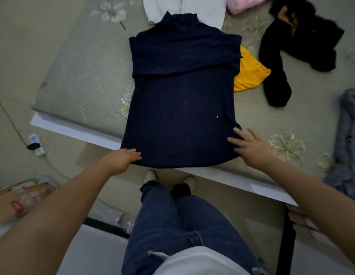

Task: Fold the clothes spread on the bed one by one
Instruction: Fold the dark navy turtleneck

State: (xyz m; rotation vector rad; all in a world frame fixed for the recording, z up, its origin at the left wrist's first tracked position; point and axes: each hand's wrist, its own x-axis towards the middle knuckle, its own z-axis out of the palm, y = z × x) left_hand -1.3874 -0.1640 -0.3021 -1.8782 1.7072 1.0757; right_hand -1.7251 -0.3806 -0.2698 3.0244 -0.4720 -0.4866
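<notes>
Green bedding with pale flower prints covers the bed [83, 80], which has a white edge along the near side. One dark blue top [182, 100] lies flat in the middle, its high neck pointing away and its sleeves folded across the chest. Its bottom hem hangs a little past the bed's edge. Around it lie one white piece of clothing [202, 10], one pink piece [244, 3], one yellow piece [249, 70], one black piece [295, 48] and one grey piece [349, 139].

Two bare arms reach forward from below. The left hand [123, 158] grips the left corner of the hem, with its fingers curled onto the cloth. The right hand [250, 145] rests on the right corner of the hem, its fingers spread and mostly straight, pressing on the cloth.

On the floor stand two feet in light shoes [150, 175], below blue jeans. One white power strip [36, 144] lies on the floor at the left, and one plastic bottle [127, 222] lies nearer.
</notes>
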